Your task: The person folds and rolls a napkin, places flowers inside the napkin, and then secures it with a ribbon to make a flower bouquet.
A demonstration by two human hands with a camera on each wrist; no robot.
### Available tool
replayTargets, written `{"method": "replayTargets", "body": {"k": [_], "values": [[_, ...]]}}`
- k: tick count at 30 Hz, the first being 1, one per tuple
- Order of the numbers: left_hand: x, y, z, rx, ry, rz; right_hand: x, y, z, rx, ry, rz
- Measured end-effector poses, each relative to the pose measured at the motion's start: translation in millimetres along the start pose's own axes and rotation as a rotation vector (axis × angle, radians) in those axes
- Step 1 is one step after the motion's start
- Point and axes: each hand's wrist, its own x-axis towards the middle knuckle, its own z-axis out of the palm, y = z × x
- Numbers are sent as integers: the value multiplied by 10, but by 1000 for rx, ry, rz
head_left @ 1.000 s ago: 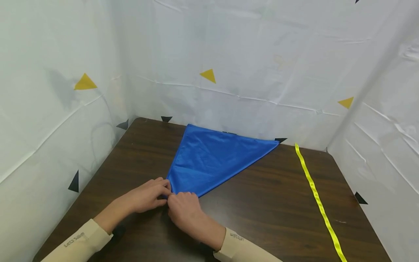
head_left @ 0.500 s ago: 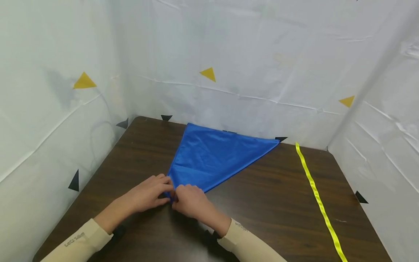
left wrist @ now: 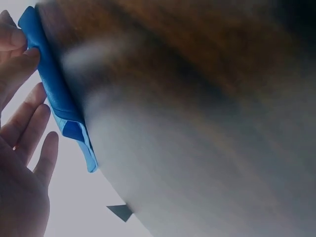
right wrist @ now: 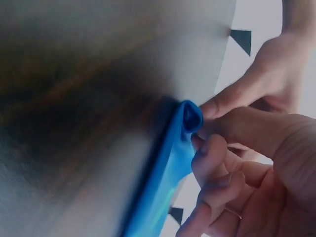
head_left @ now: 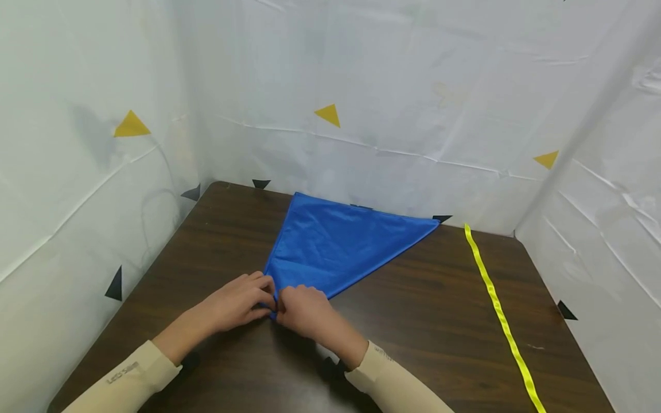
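A blue cloth, shaped roughly like a triangle, lies on the dark wooden table. My left hand bends its fingers and thumb over the cloth's near-left corner and pinches it. Close beside it, my right hand grips the same corner with curled fingers. In the right wrist view the cloth shows a small rolled end at the right thumb, with the left hand just behind. A rolled edge of the cloth runs past the fingers in the left wrist view. Part of the corner is hidden under both hands.
A long yellow ribbon lies along the right side of the table. White sheeting with yellow and black triangle marks rises behind and at both sides. The cloth's far edge lies by the back sheeting.
My right hand has shifted a little away from me and to the right, still at the cloth's near corner. My left hand has edged slightly right. The ribbon has not moved.
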Motion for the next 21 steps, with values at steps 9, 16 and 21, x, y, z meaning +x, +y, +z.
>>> {"method": "replayTargets", "body": {"k": [9, 16, 21], "values": [[53, -17, -28, 3, -29, -22, -80, -170, 61, -228, 64, -34], [102, -104, 19, -36, -76, -66, -91, -190, 34, -195, 49, -29], [124, -127, 11, -77, -90, -57, -72, -128, 14, -97, 23, 11]]}}
